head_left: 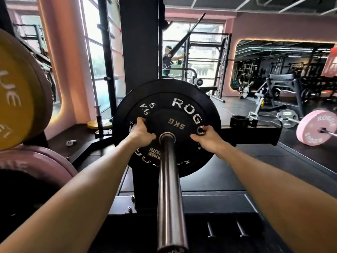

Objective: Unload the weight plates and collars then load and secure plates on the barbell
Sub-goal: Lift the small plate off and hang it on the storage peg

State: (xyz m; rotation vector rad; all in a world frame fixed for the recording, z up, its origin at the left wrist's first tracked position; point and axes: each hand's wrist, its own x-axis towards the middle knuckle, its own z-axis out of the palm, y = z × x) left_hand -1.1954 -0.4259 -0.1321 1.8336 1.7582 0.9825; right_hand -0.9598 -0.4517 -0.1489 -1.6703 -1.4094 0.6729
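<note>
The barbell sleeve (170, 189) points straight at me from the middle of the view. Three black plates sit on it: a small 5 kg plate (173, 123) in front, a Rogue plate (189, 106) behind it, and a larger black plate (164, 86) at the back. My left hand (141, 133) grips the left rim of the small 5 kg plate, fingers curled over its edge. On the right rim, my right hand (207, 136) holds the same plate. No collar shows on the sleeve.
A yellow plate (14, 92) and a pink plate (34, 161) hang on storage pegs at my left. A black collar (238, 118) lies on the rack base at right. A pink-plated barbell (317, 129) rests on the floor far right. The rack upright (140, 39) rises behind the plates.
</note>
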